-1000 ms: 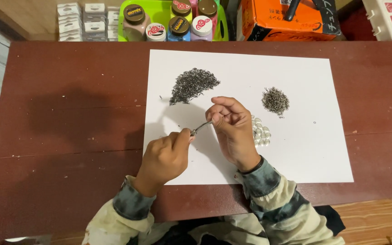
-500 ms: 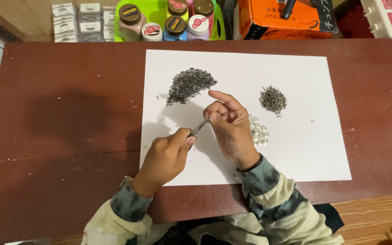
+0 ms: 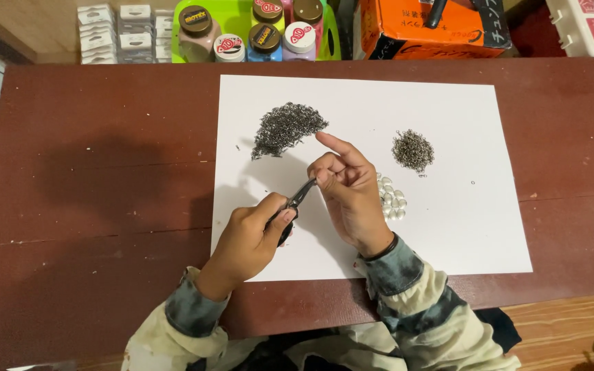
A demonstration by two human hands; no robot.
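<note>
Head view, my left hand: my left hand [image 3: 249, 237] is closed around the dark handles of small pliers [image 3: 295, 204], whose thin jaws point up and to the right toward my other hand.
Head view, my right hand: my right hand [image 3: 349, 194] has thumb and middle fingers pinched together right at the tips of the pliers, with the index finger stretched out toward the upper left; whatever I pinch there is too small to make out.
Head view, where the work sits: both hands hover over a white sheet of paper [image 3: 462, 227] lying on a dark red-brown table [image 3: 91, 172].
Head view, big pile: a large heap of tiny dark metal rings [image 3: 284, 128] lies on the paper just above my hands.
Head view, small pile: a smaller heap of rings [image 3: 412, 150] sits to the right, well apart from the big one.
Head view, beads: a cluster of pale oval beads [image 3: 391, 200] lies just beside my right hand, below the small heap.
Head view, far edge: beyond the table stand a green tray of jars with lids [image 3: 256, 31], white packets [image 3: 122, 31] to its left and an orange box [image 3: 434, 24] to its right.
Head view, sleeves: my mottled grey and cream sleeves [image 3: 414, 288] cross the near table edge.
</note>
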